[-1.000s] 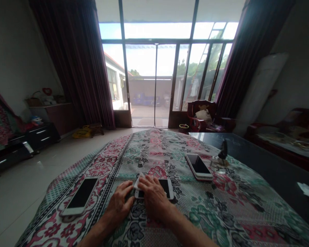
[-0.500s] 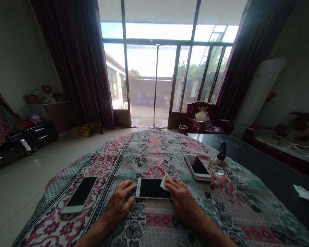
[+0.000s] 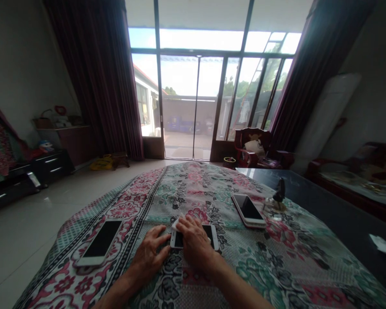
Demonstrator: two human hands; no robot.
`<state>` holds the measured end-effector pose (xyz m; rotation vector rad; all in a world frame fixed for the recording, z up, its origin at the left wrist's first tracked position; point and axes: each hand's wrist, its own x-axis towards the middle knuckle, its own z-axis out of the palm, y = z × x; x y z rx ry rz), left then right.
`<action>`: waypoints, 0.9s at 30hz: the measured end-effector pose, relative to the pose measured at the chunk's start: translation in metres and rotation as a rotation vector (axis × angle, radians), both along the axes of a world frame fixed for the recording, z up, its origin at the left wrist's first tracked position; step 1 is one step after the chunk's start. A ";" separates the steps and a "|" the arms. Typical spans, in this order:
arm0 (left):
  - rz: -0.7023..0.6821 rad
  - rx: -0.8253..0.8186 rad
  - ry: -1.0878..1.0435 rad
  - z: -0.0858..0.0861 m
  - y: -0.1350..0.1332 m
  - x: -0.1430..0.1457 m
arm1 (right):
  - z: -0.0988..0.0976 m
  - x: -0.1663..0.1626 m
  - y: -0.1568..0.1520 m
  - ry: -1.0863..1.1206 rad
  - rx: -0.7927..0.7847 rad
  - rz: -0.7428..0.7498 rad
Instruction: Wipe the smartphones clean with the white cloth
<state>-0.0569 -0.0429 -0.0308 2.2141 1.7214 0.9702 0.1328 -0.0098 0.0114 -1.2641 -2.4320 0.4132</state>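
Observation:
A white phone [image 3: 212,236] with a dark screen lies flat on the flowered cloth [image 3: 193,193] in front of me. My right hand [image 3: 194,242] lies across its screen, fingers pressed down on a small white wipe [image 3: 175,224] at the phone's left end. My left hand [image 3: 151,253] rests on the cloth against the phone's left edge, fingers curled and steadying it.
A second white phone [image 3: 98,247] lies at the left of the cloth, a third phone [image 3: 248,209] at the right. A small glass bottle with a dark top [image 3: 275,201] stands beside that one. A dark glossy table [image 3: 334,210] with a white scrap [image 3: 384,246] runs along the right.
My right hand has swept the wipe from the phone's right end back across the screen to its left end. My left hand has stayed at the phone's left edge.

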 end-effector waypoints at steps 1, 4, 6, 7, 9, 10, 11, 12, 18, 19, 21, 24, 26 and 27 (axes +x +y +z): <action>-0.001 -0.003 0.002 0.001 0.000 0.000 | 0.000 -0.003 0.001 0.003 -0.003 0.010; 0.002 -0.006 0.003 0.002 -0.002 0.001 | -0.001 0.003 0.001 -0.002 0.004 0.016; 0.005 0.001 0.000 0.002 -0.002 0.001 | -0.001 0.018 0.000 -0.017 0.017 -0.011; 0.007 0.004 -0.002 0.001 -0.002 0.001 | -0.001 0.027 -0.001 -0.025 0.025 -0.031; 0.011 0.003 -0.007 0.000 -0.002 0.001 | 0.000 0.050 -0.003 -0.050 0.031 -0.071; 0.015 0.000 -0.010 -0.001 -0.003 0.001 | 0.000 0.061 -0.004 -0.067 0.032 -0.089; 0.017 -0.002 -0.014 -0.002 -0.003 0.001 | -0.001 0.071 -0.006 -0.079 0.038 -0.108; 0.019 -0.001 -0.021 -0.003 -0.003 0.001 | -0.002 0.081 -0.008 -0.085 0.046 -0.121; 0.001 -0.054 -0.044 0.001 0.000 -0.003 | -0.013 0.103 -0.020 -0.069 0.131 -0.095; -0.009 -0.089 -0.034 0.005 0.002 -0.004 | -0.014 0.102 -0.022 -0.063 0.145 -0.084; -0.036 -0.157 0.001 0.015 0.008 -0.006 | -0.015 0.100 -0.024 -0.046 0.167 -0.063; -0.100 -0.210 0.081 0.027 0.021 -0.007 | -0.014 0.098 -0.026 -0.020 0.175 -0.048; -0.148 -0.230 0.128 0.030 0.030 -0.008 | -0.013 0.098 -0.027 0.002 0.177 -0.050; -0.163 -0.237 0.144 0.030 0.034 -0.009 | -0.012 0.099 -0.027 0.017 0.179 -0.053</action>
